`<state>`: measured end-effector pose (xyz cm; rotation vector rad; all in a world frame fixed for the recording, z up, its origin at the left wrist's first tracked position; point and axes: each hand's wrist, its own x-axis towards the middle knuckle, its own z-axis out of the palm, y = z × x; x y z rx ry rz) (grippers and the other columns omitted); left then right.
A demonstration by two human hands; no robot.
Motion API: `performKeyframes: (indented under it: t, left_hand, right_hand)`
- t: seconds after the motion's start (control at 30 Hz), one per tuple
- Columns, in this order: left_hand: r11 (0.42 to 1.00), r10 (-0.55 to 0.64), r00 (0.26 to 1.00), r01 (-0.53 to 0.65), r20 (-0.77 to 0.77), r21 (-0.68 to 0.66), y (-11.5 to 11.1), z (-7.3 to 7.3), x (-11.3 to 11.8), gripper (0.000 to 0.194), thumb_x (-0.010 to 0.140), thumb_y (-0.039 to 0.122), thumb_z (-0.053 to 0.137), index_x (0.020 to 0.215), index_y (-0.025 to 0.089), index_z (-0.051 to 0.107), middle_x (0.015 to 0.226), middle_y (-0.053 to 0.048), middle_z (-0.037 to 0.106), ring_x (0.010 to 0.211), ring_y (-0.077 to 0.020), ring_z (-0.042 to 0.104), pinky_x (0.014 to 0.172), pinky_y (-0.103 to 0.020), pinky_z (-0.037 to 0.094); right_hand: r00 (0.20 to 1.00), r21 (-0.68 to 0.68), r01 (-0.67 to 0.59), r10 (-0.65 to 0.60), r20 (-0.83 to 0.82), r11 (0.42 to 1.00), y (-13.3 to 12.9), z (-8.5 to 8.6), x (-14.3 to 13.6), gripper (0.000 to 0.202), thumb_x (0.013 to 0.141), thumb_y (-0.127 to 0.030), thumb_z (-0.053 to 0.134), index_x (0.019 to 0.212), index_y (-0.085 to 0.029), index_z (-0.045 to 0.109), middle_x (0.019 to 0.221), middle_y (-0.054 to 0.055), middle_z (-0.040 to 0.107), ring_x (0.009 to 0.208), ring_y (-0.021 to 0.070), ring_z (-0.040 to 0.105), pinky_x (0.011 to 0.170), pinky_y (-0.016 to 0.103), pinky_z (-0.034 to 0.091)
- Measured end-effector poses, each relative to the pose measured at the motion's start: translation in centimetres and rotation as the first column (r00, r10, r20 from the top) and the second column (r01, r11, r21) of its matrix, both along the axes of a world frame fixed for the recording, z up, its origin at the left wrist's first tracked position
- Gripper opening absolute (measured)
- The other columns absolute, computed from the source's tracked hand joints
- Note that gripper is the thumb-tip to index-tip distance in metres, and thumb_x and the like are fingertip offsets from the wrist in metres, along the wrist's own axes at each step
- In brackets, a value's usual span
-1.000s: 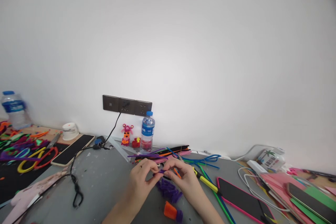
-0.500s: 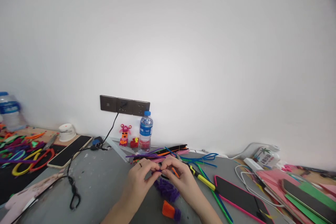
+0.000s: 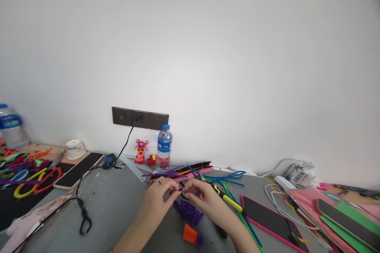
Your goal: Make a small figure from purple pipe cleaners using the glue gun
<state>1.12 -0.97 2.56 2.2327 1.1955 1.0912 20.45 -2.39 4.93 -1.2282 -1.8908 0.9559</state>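
My left hand (image 3: 157, 201) is closed in a pinch, with a short purple pipe cleaner piece (image 3: 181, 190) at its fingertips. Facing it, my right hand (image 3: 206, 199) is also pinched, its fingertips meeting the same small piece, mostly covered by the fingers. Just below the hands lies a heap of curled purple pipe cleaner pieces (image 3: 189, 212). Nearer me is an orange block-shaped pipe cleaner form (image 3: 190, 234) with a purple end. Yellow-and-black handled pliers (image 3: 228, 201) lie beyond my right hand, their other handle partly hidden under my wrist.
Loose pipe cleaners (image 3: 178, 174) lie in front of a water bottle (image 3: 164, 148). A pink pipe cleaner figure (image 3: 140, 152) stands by the wall. A pink-edged phone (image 3: 273, 221) lies right, beside coloured sheets (image 3: 341, 217). A pale-cased phone (image 3: 78, 170) and black cable (image 3: 79, 201) lie left.
My fingertips have parted slightly around the purple piece, showing more of it. My right hand has shifted a little to the right, and a dark handle end now shows beneath its wrist.
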Motion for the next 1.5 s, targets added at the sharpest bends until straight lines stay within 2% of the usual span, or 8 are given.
performKeyframes:
  t: [0.1,0.2,0.4,0.57,0.73,0.97,1.2,1.5]
  left_hand:
    - [0.992,0.01,0.997,-0.02,-0.077,-0.124,0.0,-0.3,0.1,0.009,0.082,0.017,0.054,0.08,0.022,0.061,0.076,0.0,0.066,0.074,-0.018,0.061,0.067,-0.026,0.043]
    - [0.977,-0.031,0.991,0.003,-0.127,-0.212,0.0,-0.7,0.4,0.012,0.081,0.017,0.053,0.085,0.022,0.062,0.076,0.0,0.068,0.072,-0.0181,0.063,0.066,-0.026,0.043]
    - [0.973,-0.039,0.986,0.0,-0.165,-0.229,0.2,-1.3,0.4,0.036,0.082,0.012,0.046,0.114,0.024,0.059,0.093,-0.004,0.071,0.085,-0.0204,0.065,0.075,-0.029,0.045]
    - [0.971,-0.085,0.976,0.036,-0.2,-0.237,-0.3,-0.8,0.3,0.028,0.083,0.007,0.037,0.092,0.021,0.06,0.083,-0.003,0.068,0.079,-0.0195,0.063,0.07,-0.027,0.043]
    - [0.959,-0.167,0.967,0.114,-0.191,-0.26,-0.9,-0.7,0.6,0.026,0.087,0.011,0.037,0.096,0.023,0.057,0.086,-0.003,0.068,0.08,-0.0189,0.063,0.069,-0.025,0.041]
    - [0.938,-0.101,0.936,-0.024,-0.338,-0.346,-0.7,-1.9,1.4,0.027,0.076,0.026,0.063,0.103,0.026,0.066,0.072,-0.001,0.066,0.067,-0.022,0.063,0.057,-0.025,0.037]
    - [0.95,-0.058,0.934,-0.057,-0.354,-0.306,-0.7,-2.3,1.9,0.019,0.075,0.015,0.057,0.083,0.025,0.071,0.065,0.0,0.065,0.064,-0.0186,0.06,0.055,-0.023,0.034]
    - [0.954,-0.089,0.929,-0.024,-0.36,-0.298,-0.7,-2.3,1.7,0.02,0.074,0.018,0.058,0.087,0.026,0.071,0.068,0.0,0.066,0.067,-0.0201,0.061,0.056,-0.024,0.034]
  right_hand:
    - [0.991,-0.062,0.013,-0.005,0.134,0.998,0.1,-0.5,0.7,0.007,0.076,-0.015,0.061,0.081,-0.02,0.064,0.074,-0.002,0.059,0.066,0.0145,0.05,0.06,0.023,0.037]
    - [0.972,-0.054,0.038,-0.024,0.235,0.998,0.2,-1.3,0.6,0.013,0.069,-0.013,0.066,0.08,-0.02,0.064,0.08,-0.001,0.061,0.069,0.0156,0.052,0.061,0.024,0.038]
    - [0.938,-0.027,0.033,-0.022,0.345,0.999,0.3,-2.7,0.0,0.027,0.063,-0.006,0.063,0.086,-0.02,0.061,0.083,0.0,0.062,0.075,0.0182,0.056,0.062,0.024,0.036]
    - [0.936,-0.079,0.027,0.003,0.351,0.997,0.2,-2.4,0.5,0.039,0.059,0.003,0.05,0.088,-0.02,0.063,0.083,0.001,0.063,0.077,0.0176,0.058,0.064,0.023,0.038]
    - [0.936,-0.078,0.03,-0.001,0.353,0.997,0.2,-1.6,1.1,0.033,0.059,0.003,0.046,0.077,-0.019,0.063,0.078,0.001,0.063,0.077,0.0178,0.057,0.067,0.024,0.039]
    - [0.944,-0.07,0.026,-0.001,0.329,0.997,0.3,-1.6,1.4,0.032,0.062,0.004,0.045,0.08,-0.019,0.059,0.073,-0.002,0.057,0.07,0.0154,0.053,0.062,0.022,0.036]
    - [0.954,-0.042,-0.017,0.029,0.299,0.999,0.1,-1.3,1.2,0.035,0.065,0.003,0.044,0.084,-0.02,0.06,0.071,-0.003,0.053,0.065,0.0137,0.047,0.058,0.021,0.033]
    - [0.955,-0.074,-0.005,0.027,0.294,0.997,0.4,-1.7,2.0,0.037,0.063,0.005,0.04,0.083,-0.02,0.057,0.075,-0.002,0.062,0.067,0.0135,0.052,0.059,0.021,0.034]
